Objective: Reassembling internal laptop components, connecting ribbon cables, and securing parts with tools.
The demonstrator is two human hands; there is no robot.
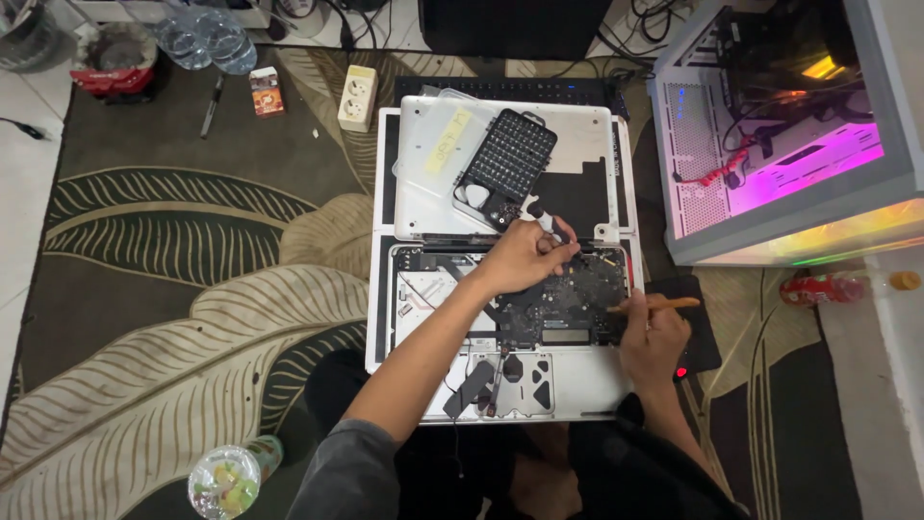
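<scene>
The left hand (525, 255) pinches a screwdriver (544, 221) over the opened laptop (423, 289), while the right hand (653, 337) grips a wooden stick (664, 304).

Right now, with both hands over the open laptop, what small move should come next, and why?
Probably lower the screwdriver tip straight down onto the board. The left hand holds it upright above the board, while the right hand holds a thin orange stick at the board's edge, seemingly steadying it.
</scene>
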